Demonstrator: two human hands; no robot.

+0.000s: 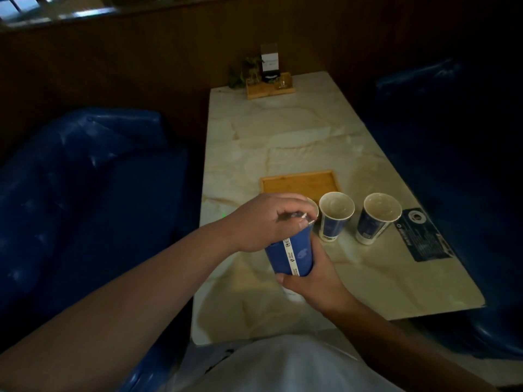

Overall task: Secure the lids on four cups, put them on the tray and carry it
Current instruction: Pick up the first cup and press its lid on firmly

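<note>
Lid going onto a held blue cup; a crooked press could crumple it.

The right hand (307, 281) wraps the cup (291, 254) from below, the left hand (266, 222) curls over its rim, pinching the clear lid (300, 219). Uneven pressure may buckle the wall or leave the lid loose. Two open cups (335, 215) stand on the surface just right of the grip; the tray (300, 181) lies beyond.

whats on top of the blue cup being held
The left hand covers the held blue paper cup's rim, pinching something clear, likely a lid. The cup's inside is hidden.
</note>
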